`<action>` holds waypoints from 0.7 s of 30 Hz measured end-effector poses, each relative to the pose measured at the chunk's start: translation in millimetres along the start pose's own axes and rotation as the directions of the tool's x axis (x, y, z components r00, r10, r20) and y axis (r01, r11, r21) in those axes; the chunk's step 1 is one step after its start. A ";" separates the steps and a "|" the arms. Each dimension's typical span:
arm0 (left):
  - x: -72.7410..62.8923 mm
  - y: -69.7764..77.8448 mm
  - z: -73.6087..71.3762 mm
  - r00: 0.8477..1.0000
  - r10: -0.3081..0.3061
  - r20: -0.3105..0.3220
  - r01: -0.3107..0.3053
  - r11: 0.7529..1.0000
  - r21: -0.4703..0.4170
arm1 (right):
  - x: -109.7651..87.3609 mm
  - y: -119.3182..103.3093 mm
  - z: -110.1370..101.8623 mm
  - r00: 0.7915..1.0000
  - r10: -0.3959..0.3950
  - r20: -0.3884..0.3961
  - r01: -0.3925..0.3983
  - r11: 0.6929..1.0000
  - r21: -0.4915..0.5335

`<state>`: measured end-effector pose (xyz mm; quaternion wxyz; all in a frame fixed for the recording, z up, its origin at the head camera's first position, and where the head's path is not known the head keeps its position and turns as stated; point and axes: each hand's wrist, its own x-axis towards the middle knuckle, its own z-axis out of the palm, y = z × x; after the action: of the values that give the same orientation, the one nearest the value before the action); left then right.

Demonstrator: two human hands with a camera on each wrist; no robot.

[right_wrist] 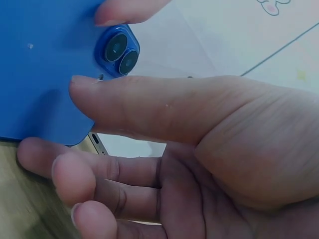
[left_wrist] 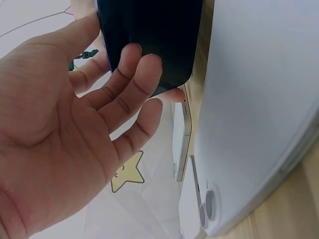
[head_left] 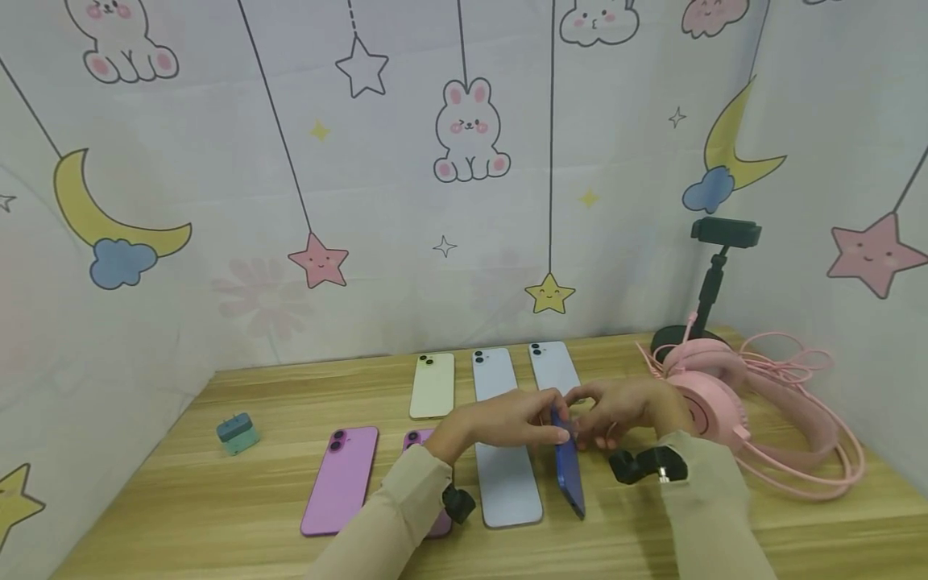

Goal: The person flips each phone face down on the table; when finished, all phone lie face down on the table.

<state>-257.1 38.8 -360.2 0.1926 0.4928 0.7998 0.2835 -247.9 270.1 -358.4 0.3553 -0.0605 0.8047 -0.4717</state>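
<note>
A blue smartphone (head_left: 569, 477) stands tilted on its long edge over the table, held between both hands. My left hand (head_left: 511, 417) grips its upper part; in the left wrist view, fingertips lie against the dark screen (left_wrist: 169, 45), thumb at the edge. From the other side my right hand (head_left: 625, 407) pinches a corner, its thumb across the blue back (right_wrist: 40, 59) below the two-lens camera (right_wrist: 119, 52), with a finger under the edge. Just left of it lies a pale blue phone (head_left: 510, 487). Behind the hands are another pale phone (head_left: 495, 370) and a white one (head_left: 554, 366).
A pale yellow phone (head_left: 432, 387) lies at the back. Left are a purple phone (head_left: 341, 483) and a second purple one (head_left: 440, 525), partly under my left arm. A teal charger (head_left: 238, 433) sits far left. Pink headphones (head_left: 714, 407) and a black stand (head_left: 712, 282) occupy the right.
</note>
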 end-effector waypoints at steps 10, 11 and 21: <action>-1.1 1.0 -2.2 1.000 -0.017 0.008 0.017 1.000 -0.001 | -2.7 -0.7 -0.5 1.000 -0.005 -0.030 0.005 1.000 -0.027; -1.1 0.4 -2.2 1.000 -0.017 0.009 0.017 1.000 0.001 | -2.7 -0.8 -0.4 1.000 -0.004 -0.030 0.004 1.000 -0.029; -2.1 -3.3 -1.3 0.998 -0.039 0.051 0.040 0.999 -0.029 | -3.9 0.9 -1.4 0.999 0.008 -0.044 -0.010 0.999 -0.036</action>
<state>-259.2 35.4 -361.3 0.2260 0.4809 0.7999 0.2792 -245.7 273.3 -356.7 0.3387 -0.0531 0.8210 -0.4565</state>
